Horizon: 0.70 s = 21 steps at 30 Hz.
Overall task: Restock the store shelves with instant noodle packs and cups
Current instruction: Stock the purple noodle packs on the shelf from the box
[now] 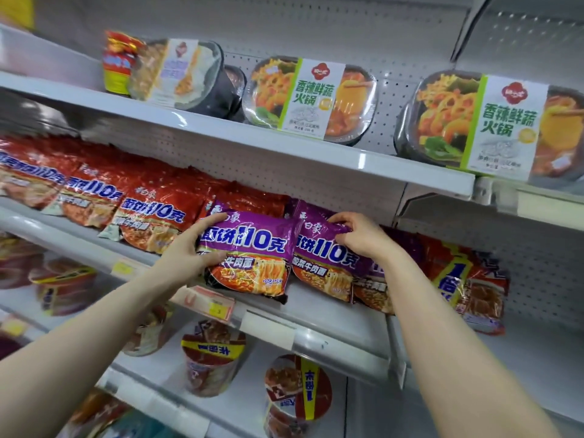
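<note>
Far left on the middle shelf (331,314), a row of red noodle packs (94,197) leans back, overlapping one another. Below them, blurred cups sit on the lower shelf, too smeared to read.

Now the left hand (186,248): it grips the left purple noodle pack (252,257) at its left edge, thumb across the front, fingers curled behind. That pack stands tilted on the middle shelf, its bottom edge near the shelf front, just right of the red row. A yellow price tag (218,308) hangs on the shelf rail under it.

Touching its right side is the right purple noodle pack (322,257), also on the middle shelf and leaning back. The right hand (360,238) pinches its upper right corner, fingers bent down over the wrapper. More purple packs lie behind and under that hand.

Up top, a spicy vegetable hot pot tray (309,99) stands on edge on the upper shelf, with a second hot pot tray (483,128) further right. Down below, two noodle cups (211,358) with yellow bands stand on the lower shelf, apart from each other.

Far right, a red multi-pack (467,279) leans on the neighbouring shelf section.
</note>
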{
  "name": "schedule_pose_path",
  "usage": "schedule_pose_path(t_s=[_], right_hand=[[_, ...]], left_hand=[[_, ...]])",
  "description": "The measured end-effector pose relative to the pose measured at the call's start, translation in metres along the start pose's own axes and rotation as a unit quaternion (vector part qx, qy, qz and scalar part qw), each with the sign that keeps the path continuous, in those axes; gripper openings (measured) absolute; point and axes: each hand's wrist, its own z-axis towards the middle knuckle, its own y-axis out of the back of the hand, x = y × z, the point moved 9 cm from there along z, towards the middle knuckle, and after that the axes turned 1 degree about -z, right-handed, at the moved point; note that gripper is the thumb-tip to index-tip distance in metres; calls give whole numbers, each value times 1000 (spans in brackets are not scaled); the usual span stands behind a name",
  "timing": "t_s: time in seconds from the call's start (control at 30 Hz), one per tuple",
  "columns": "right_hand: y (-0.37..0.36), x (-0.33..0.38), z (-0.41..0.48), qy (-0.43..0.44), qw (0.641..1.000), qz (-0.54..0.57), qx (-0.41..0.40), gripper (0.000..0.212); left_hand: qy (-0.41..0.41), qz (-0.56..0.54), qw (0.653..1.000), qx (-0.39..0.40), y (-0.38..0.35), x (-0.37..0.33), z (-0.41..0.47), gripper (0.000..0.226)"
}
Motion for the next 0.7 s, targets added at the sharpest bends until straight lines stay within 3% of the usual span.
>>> schedule_pose_path(t_s=[0.37,0.53,0.7], right_hand=[[-45,28,50,31,997,-66,-4,45],[-46,33,54,55,981,-154,-101,42],[-53,32,31,81,977,-114,-162,53]], left_hand=[[13,-6,999,45,22,15,18,64],[6,-10,999,52,21,20,24,63],[-7,-9,998,61,9,18,24,62]])
